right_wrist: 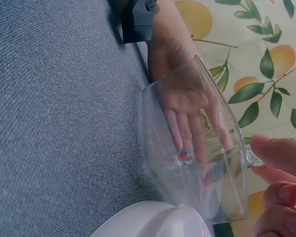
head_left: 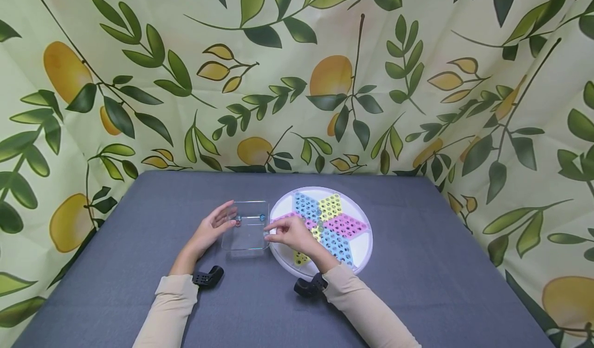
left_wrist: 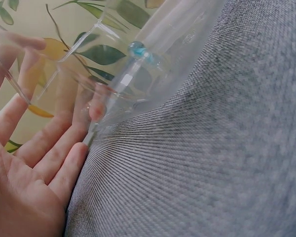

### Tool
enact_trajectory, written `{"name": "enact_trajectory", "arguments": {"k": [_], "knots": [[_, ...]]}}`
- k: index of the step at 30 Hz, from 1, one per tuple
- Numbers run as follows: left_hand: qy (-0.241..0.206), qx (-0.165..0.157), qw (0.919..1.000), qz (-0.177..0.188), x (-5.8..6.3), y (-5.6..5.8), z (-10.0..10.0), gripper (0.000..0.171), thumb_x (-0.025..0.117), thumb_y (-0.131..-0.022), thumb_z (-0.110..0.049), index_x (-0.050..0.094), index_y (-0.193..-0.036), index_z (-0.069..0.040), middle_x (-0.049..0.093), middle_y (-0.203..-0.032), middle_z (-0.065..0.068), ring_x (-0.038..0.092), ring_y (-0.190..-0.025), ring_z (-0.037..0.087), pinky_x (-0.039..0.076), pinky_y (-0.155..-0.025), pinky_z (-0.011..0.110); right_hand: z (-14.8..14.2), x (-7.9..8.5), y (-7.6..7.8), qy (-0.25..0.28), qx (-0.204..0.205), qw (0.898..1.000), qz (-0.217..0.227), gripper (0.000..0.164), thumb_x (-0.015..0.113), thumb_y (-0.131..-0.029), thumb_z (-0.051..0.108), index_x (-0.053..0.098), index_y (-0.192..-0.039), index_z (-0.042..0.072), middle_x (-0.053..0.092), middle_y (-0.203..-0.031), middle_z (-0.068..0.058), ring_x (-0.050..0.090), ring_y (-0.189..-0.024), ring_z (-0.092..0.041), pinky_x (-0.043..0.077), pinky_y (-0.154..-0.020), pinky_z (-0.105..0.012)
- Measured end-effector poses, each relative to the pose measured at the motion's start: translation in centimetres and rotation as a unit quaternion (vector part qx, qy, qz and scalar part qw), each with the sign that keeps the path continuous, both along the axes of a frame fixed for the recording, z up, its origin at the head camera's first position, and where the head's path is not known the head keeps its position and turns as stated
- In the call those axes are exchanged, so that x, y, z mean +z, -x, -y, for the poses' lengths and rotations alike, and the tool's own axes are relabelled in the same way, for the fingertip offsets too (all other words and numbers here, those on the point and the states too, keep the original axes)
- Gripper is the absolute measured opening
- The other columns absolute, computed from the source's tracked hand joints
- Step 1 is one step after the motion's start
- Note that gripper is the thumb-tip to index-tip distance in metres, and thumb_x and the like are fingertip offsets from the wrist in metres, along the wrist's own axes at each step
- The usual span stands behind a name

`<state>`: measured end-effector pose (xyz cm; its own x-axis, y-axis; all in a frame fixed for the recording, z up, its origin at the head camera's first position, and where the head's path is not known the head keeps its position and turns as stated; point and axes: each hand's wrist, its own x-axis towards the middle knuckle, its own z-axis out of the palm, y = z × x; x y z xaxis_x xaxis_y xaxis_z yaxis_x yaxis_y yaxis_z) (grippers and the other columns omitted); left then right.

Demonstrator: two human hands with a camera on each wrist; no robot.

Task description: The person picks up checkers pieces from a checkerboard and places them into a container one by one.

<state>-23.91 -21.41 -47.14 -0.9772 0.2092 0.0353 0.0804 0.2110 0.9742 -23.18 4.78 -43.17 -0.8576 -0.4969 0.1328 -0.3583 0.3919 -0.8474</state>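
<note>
A clear square box [head_left: 246,239] stands on the table with a blue marble [head_left: 262,217] and a reddish one [right_wrist: 183,157] in it. Along its left wall rests my left hand [head_left: 212,226], fingers fairly straight, as the left wrist view shows. My right hand [head_left: 291,233] is over the box's right rim and pinches a clear glass marble [right_wrist: 255,155] between thumb and forefinger. Just right of the box lies a round white Chinese checkers board [head_left: 363,247] with a pink, yellow and blue star, partly covered by my right hand and forearm.
The grey cloth-covered table [head_left: 408,224] extends around the box and board. A leaf-and-fruit patterned curtain [head_left: 287,126] hangs behind the table and at both sides. The box's right side is close against the board's left edge.
</note>
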Motion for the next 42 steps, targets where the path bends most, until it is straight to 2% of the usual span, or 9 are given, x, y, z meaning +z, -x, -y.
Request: {"name": "enact_trajectory", "arguments": {"k": [5, 15, 26, 34, 38, 42], "knots": [[0.006, 0.000, 1.0000, 0.000, 0.1, 0.0, 0.0, 0.064, 0.060, -0.096, -0.019, 0.029, -0.151, -0.010, 0.039, -0.151, 0.024, 0.035, -0.144, 0.038, 0.036, -0.095, 0.002, 0.0, 0.0, 0.0, 0.008, 0.001, 1.000, 0.002, 0.024, 0.077, -0.078, 0.009, 0.074, -0.099, -0.002, 0.051, -0.060, 0.002, 0.038, -0.052, 0.000, 0.028, -0.046, -0.013], [-0.002, -0.005, 1.0000, -0.002, 0.1, -0.1, -0.1, 0.064, 0.059, -0.095, -0.016, 0.029, -0.151, -0.008, 0.038, -0.151, 0.025, 0.033, -0.144, 0.040, 0.034, -0.091, -0.002, -0.5, -0.3, -0.4, 0.027, 0.015, 0.999, 0.010, 0.024, 0.075, -0.081, 0.009, 0.072, -0.099, -0.006, 0.047, -0.059, 0.005, 0.037, -0.052, 0.002, 0.029, -0.047, -0.013], [-0.004, -0.007, 1.0000, 0.001, 0.1, 0.0, 0.0, 0.064, 0.059, -0.096, -0.017, 0.029, -0.151, -0.009, 0.038, -0.152, 0.025, 0.033, -0.144, 0.040, 0.036, -0.090, 0.000, -1.8, -0.6, -0.6, 0.017, -0.018, 1.000, 0.005, 0.022, 0.075, -0.080, 0.011, 0.074, -0.097, -0.003, 0.053, -0.059, 0.000, 0.039, -0.053, 0.002, 0.032, -0.048, -0.013], [0.002, -0.005, 1.0000, 0.001, 0.2, 0.0, 0.0, 0.064, 0.059, -0.096, -0.018, 0.029, -0.151, -0.010, 0.039, -0.152, 0.024, 0.033, -0.144, 0.039, 0.036, -0.094, 0.002, -2.8, -0.6, -0.5, 0.021, -0.041, 0.998, 0.035, 0.024, 0.074, -0.080, 0.011, 0.073, -0.100, -0.004, 0.052, -0.060, 0.004, 0.039, -0.052, 0.001, 0.030, -0.046, -0.013], [0.007, -0.004, 1.0000, 0.003, 0.1, 0.0, 0.1, 0.064, 0.059, -0.096, -0.019, 0.029, -0.151, -0.011, 0.039, -0.152, 0.023, 0.033, -0.144, 0.039, 0.036, -0.095, 0.004, -3.3, -0.8, -0.5, 0.018, -0.045, 0.999, 0.022, 0.024, 0.075, -0.080, 0.011, 0.073, -0.099, -0.003, 0.053, -0.061, 0.001, 0.040, -0.053, 0.002, 0.032, -0.048, -0.012], [0.000, -0.005, 1.0000, 0.001, 0.0, 0.0, 0.0, 0.064, 0.059, -0.096, -0.017, 0.029, -0.151, -0.009, 0.039, -0.151, 0.024, 0.033, -0.144, 0.039, 0.035, -0.092, 0.000, -3.8, -1.1, -0.6, 0.013, -0.050, 0.999, 0.017, 0.024, 0.075, -0.079, 0.012, 0.073, -0.099, -0.003, 0.056, -0.063, -0.002, 0.042, -0.055, 0.001, 0.035, -0.049, -0.012]]}}
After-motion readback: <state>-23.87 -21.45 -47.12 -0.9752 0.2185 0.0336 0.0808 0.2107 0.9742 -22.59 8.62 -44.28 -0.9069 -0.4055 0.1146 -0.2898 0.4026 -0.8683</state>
